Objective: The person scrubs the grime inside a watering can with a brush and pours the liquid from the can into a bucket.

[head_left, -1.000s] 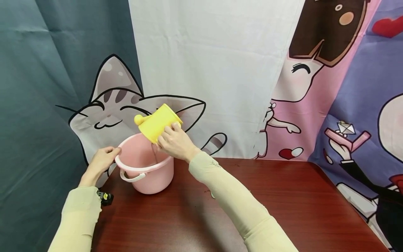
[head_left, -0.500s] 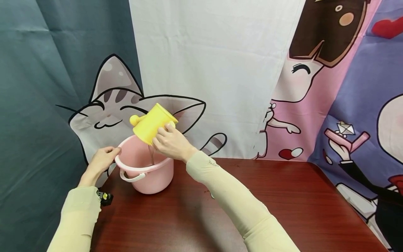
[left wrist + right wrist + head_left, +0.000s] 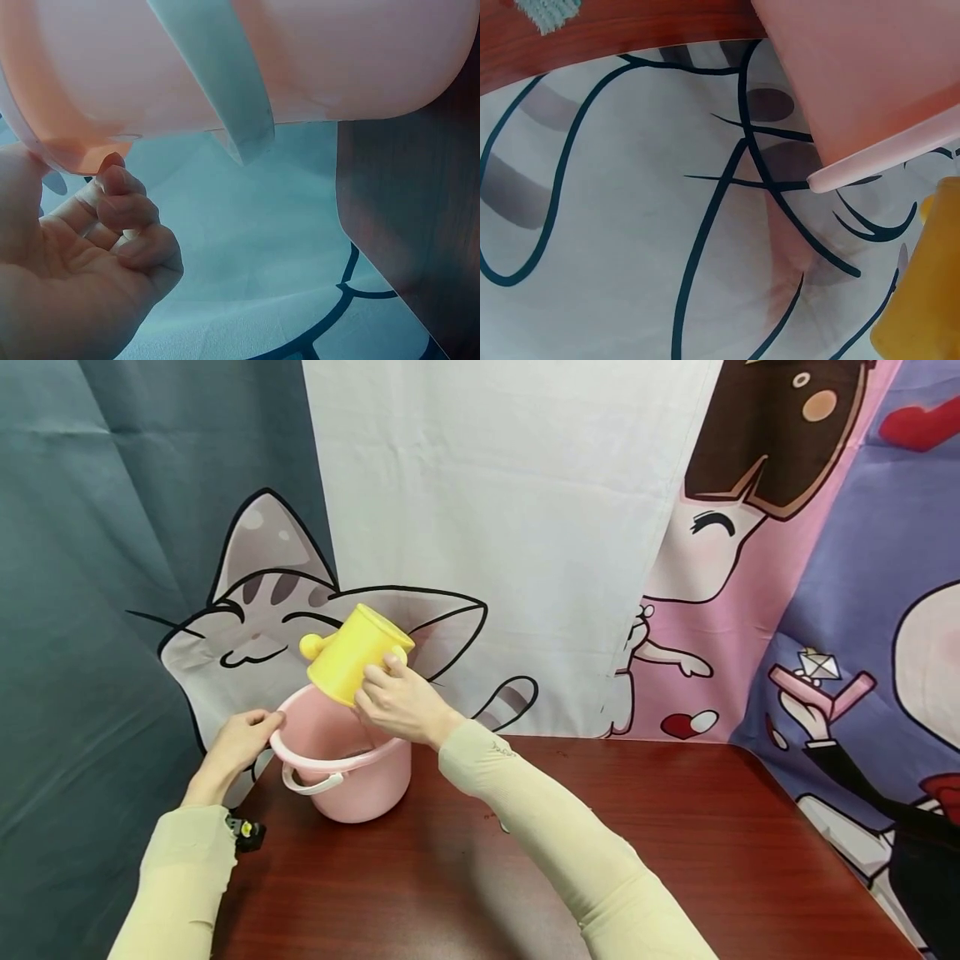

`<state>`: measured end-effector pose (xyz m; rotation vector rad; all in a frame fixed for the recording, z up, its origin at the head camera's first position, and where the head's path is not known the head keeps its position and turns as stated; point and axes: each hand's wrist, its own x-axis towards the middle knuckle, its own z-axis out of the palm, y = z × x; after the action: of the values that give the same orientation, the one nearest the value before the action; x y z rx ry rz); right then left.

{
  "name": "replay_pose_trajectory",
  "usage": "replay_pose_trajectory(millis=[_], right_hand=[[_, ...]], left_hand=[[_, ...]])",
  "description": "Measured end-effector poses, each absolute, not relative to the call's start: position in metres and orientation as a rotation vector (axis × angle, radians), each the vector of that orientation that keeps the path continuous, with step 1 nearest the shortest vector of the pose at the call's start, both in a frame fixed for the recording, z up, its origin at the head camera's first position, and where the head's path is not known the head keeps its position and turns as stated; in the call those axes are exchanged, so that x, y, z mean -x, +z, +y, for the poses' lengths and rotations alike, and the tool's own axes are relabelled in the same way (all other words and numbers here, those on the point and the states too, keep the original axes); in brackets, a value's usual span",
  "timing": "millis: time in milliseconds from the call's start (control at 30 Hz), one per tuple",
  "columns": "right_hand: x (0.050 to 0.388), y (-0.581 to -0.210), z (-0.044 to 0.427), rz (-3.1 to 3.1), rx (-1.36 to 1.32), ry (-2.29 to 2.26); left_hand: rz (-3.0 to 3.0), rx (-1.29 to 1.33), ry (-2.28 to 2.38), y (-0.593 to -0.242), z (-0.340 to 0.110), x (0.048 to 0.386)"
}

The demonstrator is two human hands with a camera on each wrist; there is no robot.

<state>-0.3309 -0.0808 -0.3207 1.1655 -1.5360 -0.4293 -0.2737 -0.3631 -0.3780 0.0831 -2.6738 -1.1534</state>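
In the head view, a pink bucket (image 3: 360, 793) stands upright on the table, its white handle (image 3: 313, 783) hanging down at the near side. My left hand (image 3: 238, 743) pinches the bucket's left rim; the left wrist view shows thumb and curled fingers (image 3: 131, 210) at that rim. Above the bucket's right side, my right hand (image 3: 397, 700) grips a yellow watering can (image 3: 352, 652) by its handle. The can is tilted, its mouth facing down toward the bucket and its round-ended spout to the left. A thin stream of water falls inside the bucket. The right wrist view hides the right hand.
The reddish-brown table (image 3: 675, 843) reaches right of the bucket. A printed cloth backdrop (image 3: 510, 543) hangs close behind it. In the right wrist view, a fluffy pale-teal thing (image 3: 549, 10) lies on the table. A small black device (image 3: 246, 833) is on the left wrist.
My right hand and the watering can have moved a little left over the bucket. The stream of water has shifted left with them. My left hand keeps its hold on the rim.
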Motion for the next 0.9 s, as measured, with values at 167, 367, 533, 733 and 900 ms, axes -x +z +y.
replay_pose_trajectory(millis=[167,367,533,733,900], right_hand=[[0.327,-0.319,-0.076,-1.616,-1.173,-0.51],[0.33,-0.316,-0.07,-1.624,-1.153,-0.575],[0.331,-0.314,-0.07,-1.617,-1.154,-0.594],[0.331,-0.312,-0.071,-1.638,-1.172,-0.649],[0.333,-0.311,-0.07,-1.611,-1.164,-0.685]], left_hand=[[-2.671,-0.082,-1.183,-0.378,-0.363,0.274],[-2.686,-0.084,-1.181,-0.378,-0.364,0.273],[-2.683,-0.081,-1.179,-0.379,-0.365,0.273],[-2.682,-0.076,-1.173,-0.379,-0.365,0.273],[-2.685,-0.082,-1.177,-0.378,-0.364,0.272]])
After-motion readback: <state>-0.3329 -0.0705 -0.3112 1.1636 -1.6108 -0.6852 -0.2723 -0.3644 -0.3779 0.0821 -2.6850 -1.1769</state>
